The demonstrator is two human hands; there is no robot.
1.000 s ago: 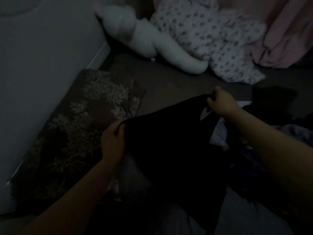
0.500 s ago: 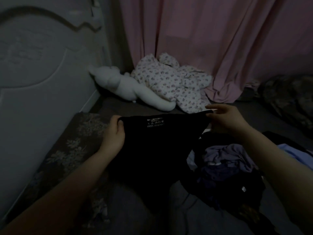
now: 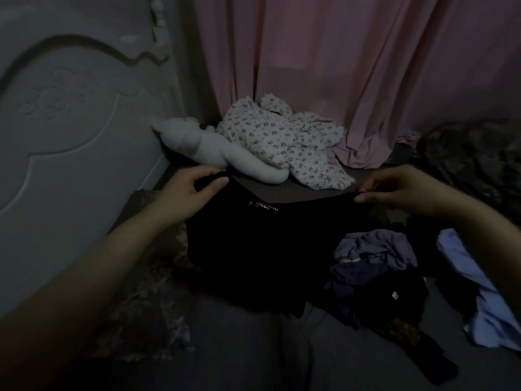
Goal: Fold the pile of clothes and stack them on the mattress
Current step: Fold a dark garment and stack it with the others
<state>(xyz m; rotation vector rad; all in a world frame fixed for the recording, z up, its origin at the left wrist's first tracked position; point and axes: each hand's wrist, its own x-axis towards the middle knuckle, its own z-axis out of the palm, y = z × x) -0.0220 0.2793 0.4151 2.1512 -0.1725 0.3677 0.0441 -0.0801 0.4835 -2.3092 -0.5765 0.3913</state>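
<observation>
The left hand [image 3: 187, 193] and right hand [image 3: 406, 190] each pinch a top corner of the black garment [image 3: 253, 249] between curled fingers. It looks soft, light and limp. Holding it at the corners seems best.

the scene is seen from one head-worn camera, aimed forward and down along the forearms, close over the mattress [image 3: 296, 193]; the pink curtain [image 3: 352, 66] is faced beyond it.

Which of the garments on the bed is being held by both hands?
The black garment: left hand and right hand pinch its top edge; the others lie crumpled, untouched.
</observation>
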